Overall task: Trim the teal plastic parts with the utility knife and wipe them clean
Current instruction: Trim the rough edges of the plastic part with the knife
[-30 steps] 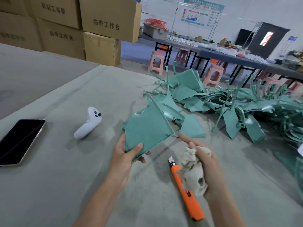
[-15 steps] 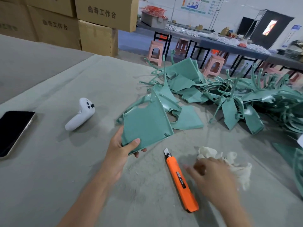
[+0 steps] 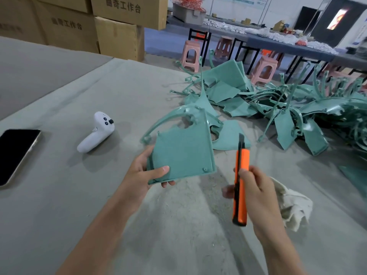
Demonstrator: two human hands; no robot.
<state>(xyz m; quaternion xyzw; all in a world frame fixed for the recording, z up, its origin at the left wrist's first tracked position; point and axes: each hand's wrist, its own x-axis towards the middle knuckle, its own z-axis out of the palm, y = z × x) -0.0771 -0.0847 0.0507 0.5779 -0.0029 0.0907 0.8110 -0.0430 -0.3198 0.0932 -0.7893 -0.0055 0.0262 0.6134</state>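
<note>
My left hand grips the lower left corner of a flat teal plastic part, thumb on top, holding it tilted above the table. An orange utility knife stands upright in my right hand, blade end up, just right of the part. The crumpled white cloth lies on the table behind my right hand. A large heap of teal parts covers the table's far right.
A white game controller and a black phone lie on the grey table cover to the left. Cardboard boxes stack at the back left. Pink stools and dark tables stand beyond the table edge.
My right hand dropped the white cloth on the table, then picked up the orange knife and raised it upright. My left hand kept hold of the teal part.
</note>
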